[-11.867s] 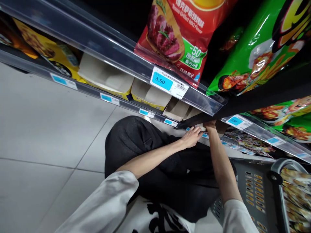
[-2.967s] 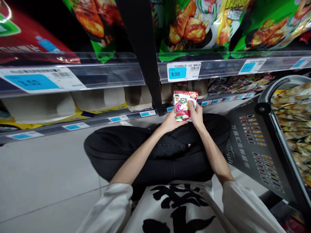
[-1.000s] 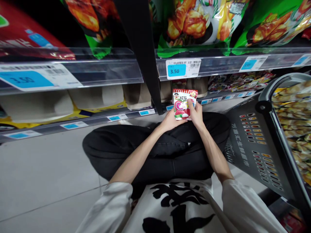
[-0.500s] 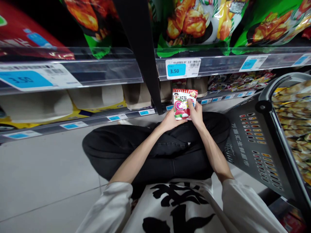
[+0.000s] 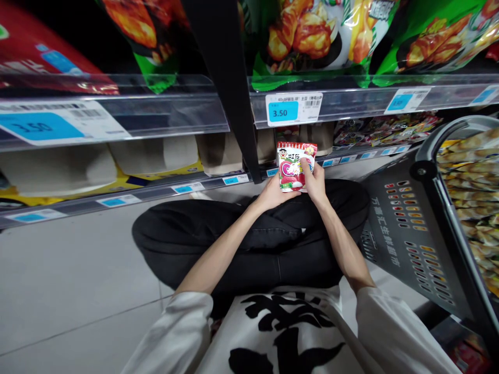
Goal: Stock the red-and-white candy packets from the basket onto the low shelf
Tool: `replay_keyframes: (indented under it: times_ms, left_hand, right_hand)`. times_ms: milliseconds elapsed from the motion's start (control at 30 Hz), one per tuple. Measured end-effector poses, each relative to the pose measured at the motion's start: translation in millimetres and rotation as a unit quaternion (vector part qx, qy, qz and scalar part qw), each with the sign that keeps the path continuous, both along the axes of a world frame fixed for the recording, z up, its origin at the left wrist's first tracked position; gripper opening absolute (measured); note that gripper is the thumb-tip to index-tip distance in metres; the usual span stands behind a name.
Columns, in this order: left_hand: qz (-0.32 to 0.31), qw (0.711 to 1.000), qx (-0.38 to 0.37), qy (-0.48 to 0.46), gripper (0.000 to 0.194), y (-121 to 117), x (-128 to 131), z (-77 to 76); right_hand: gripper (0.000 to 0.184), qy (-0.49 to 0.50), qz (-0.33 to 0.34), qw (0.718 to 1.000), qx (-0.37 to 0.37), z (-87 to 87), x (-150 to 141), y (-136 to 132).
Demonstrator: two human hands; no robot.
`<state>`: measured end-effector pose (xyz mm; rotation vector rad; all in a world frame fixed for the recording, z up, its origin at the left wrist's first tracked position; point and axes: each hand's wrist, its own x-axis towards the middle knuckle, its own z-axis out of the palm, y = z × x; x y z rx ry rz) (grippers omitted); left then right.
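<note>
The person is sitting cross-legged on the grey floor [image 5: 70, 280], wearing a white shirt [image 5: 284, 337] with black print and black trousers [image 5: 241, 249]. Both forearms are reaching forward over the lap. The left hand [image 5: 273, 195] is supporting a small red and white packet [image 5: 294, 166] from below and from its left side, with the fingers closed on the lower edge. The right hand [image 5: 316, 182] is gripping the right side of the same packet, and its thumb is lying across the front. The packet is standing upright between the two hands, above the knees and just in front of the lowest shelf. To the right of the person, a grey basket [image 5: 405, 228] is standing tilted, and pale snack bags [image 5: 475, 192] are lying inside it. Behind the hands, the low shelf is carrying cardboard boxes [image 5: 156, 156] and, further right, some colourful small packs [image 5: 382, 130]. A black post [image 5: 230, 88] is rising between the shelf sections. On the shelf rail above the packet, a price tag [image 5: 293, 109] is showing 3.50 on blue. A second, larger tag [image 5: 58, 124] is sitting on the left rail, and it is blurred. On the upper shelf, green bags [image 5: 312, 41] are standing, and a red bag [image 5: 35, 57] is at the far left.
</note>
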<state>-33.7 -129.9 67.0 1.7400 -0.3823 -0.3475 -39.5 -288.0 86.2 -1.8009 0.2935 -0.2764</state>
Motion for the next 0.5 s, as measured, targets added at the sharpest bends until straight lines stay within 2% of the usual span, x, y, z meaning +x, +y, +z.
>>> replay_keyframes:
  times_ms: [500]
  left_hand:
    - [-0.001,1.0,-0.006,-0.007,0.068,0.2,0.4,-3.6]
  right_hand:
    - [0.05,-0.001,-0.003,1.0,0.007,-2.4,1.1,0.0]
